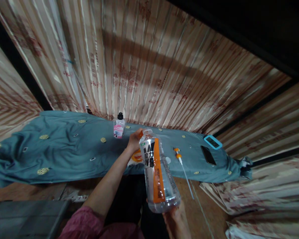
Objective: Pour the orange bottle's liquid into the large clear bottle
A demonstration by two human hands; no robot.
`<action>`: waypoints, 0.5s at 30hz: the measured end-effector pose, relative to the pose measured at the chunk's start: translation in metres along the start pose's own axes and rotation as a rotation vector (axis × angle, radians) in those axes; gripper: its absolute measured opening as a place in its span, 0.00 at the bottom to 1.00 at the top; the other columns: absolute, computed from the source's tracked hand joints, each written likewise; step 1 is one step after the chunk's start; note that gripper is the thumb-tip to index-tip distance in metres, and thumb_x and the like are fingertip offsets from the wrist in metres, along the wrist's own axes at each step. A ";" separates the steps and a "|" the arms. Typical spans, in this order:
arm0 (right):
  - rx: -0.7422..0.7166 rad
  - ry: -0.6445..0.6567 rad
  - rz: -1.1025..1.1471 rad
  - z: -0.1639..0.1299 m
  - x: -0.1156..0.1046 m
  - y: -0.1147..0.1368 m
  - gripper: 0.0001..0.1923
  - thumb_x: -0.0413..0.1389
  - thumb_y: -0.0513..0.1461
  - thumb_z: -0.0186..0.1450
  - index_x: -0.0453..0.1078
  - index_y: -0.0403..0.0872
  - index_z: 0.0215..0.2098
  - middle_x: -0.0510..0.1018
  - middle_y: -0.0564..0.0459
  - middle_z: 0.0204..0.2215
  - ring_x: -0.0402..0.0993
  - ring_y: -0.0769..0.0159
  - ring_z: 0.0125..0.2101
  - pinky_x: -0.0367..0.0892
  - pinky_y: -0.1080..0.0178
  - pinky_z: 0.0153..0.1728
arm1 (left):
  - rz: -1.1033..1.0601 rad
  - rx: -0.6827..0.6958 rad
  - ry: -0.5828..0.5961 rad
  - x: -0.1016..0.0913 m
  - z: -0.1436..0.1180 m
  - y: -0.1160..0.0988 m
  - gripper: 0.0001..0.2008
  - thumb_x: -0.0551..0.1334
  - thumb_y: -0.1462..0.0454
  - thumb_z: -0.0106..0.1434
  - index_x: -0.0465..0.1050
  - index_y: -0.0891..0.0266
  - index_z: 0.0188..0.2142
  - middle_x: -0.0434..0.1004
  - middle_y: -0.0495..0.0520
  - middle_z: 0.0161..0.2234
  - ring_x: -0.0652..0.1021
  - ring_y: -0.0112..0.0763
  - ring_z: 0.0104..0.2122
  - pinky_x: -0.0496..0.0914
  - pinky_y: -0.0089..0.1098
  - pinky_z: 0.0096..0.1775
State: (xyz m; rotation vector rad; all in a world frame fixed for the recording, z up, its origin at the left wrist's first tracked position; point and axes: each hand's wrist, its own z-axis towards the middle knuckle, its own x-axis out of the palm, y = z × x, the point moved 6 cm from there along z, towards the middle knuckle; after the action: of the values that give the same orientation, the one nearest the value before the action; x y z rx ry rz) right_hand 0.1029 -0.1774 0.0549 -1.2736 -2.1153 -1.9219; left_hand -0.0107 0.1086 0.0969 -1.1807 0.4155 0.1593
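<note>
Right hand (175, 217) grips the clear bottle (158, 172) by its base
Long axis leans away toward the left hand (134, 141), closed at the neck

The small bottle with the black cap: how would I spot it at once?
Look at the teal cloth spread before the striped curtain. At its far edge, just left of the person's left hand, stands the small bottle. It alone has a black cap and pink label, unlike the large orange-labelled bottle.

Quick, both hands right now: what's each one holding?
Left hand: closed around the cap end of the bottle.
Right hand: closed on the bottle's base, holding it from below.
</note>
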 end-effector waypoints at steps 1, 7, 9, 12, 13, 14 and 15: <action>-0.001 -0.002 0.002 0.000 -0.001 -0.001 0.28 0.79 0.55 0.43 0.85 0.58 0.41 0.89 0.55 0.34 0.86 0.51 0.46 0.79 0.55 0.51 | 0.003 -0.004 -0.001 0.000 0.000 0.000 0.05 0.64 0.64 0.60 0.78 0.61 0.35 0.85 0.54 0.35 0.83 0.41 0.38 0.75 0.36 0.42; -0.034 -0.014 0.007 0.001 -0.004 -0.002 0.25 0.79 0.54 0.44 0.85 0.59 0.39 0.88 0.56 0.33 0.87 0.56 0.42 0.80 0.60 0.48 | 0.008 -0.010 0.002 -0.001 0.000 -0.001 0.05 0.64 0.65 0.61 0.79 0.61 0.36 0.85 0.54 0.34 0.83 0.41 0.39 0.75 0.35 0.42; -0.026 -0.010 0.007 0.001 -0.003 -0.002 0.24 0.79 0.53 0.45 0.85 0.60 0.39 0.88 0.57 0.33 0.87 0.56 0.43 0.80 0.61 0.48 | 0.009 -0.008 0.003 -0.002 -0.001 -0.002 0.05 0.65 0.65 0.61 0.79 0.60 0.36 0.85 0.53 0.35 0.83 0.41 0.40 0.75 0.35 0.43; -0.030 0.025 0.003 0.001 -0.001 0.000 0.22 0.79 0.53 0.46 0.86 0.59 0.38 0.88 0.56 0.33 0.87 0.56 0.43 0.79 0.60 0.50 | 0.011 -0.010 0.001 -0.001 0.000 -0.002 0.05 0.64 0.64 0.61 0.79 0.61 0.36 0.85 0.54 0.35 0.83 0.41 0.40 0.75 0.35 0.43; -0.028 0.028 0.003 0.001 0.000 0.001 0.23 0.79 0.53 0.46 0.86 0.59 0.38 0.88 0.55 0.33 0.87 0.55 0.44 0.79 0.59 0.50 | 0.012 -0.010 0.000 -0.001 0.000 -0.002 0.05 0.64 0.64 0.62 0.79 0.61 0.36 0.85 0.54 0.35 0.83 0.40 0.39 0.75 0.35 0.43; -0.023 0.026 0.003 0.001 0.000 0.001 0.24 0.79 0.53 0.45 0.86 0.58 0.38 0.88 0.55 0.34 0.87 0.54 0.45 0.79 0.58 0.51 | 0.011 -0.011 0.000 -0.001 0.000 -0.002 0.05 0.64 0.64 0.62 0.79 0.61 0.36 0.85 0.53 0.35 0.83 0.40 0.39 0.75 0.35 0.43; -0.016 0.019 0.003 0.001 0.001 0.002 0.25 0.79 0.54 0.44 0.86 0.57 0.38 0.89 0.54 0.34 0.86 0.52 0.45 0.79 0.56 0.52 | 0.011 -0.011 0.000 0.000 0.000 -0.001 0.05 0.64 0.63 0.62 0.78 0.61 0.36 0.85 0.53 0.35 0.83 0.39 0.38 0.74 0.35 0.42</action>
State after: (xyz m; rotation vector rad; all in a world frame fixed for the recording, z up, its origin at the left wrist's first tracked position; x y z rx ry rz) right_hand 0.1036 -0.1768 0.0563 -1.2556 -2.0924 -1.9449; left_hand -0.0106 0.1080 0.0981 -1.1891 0.4213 0.1710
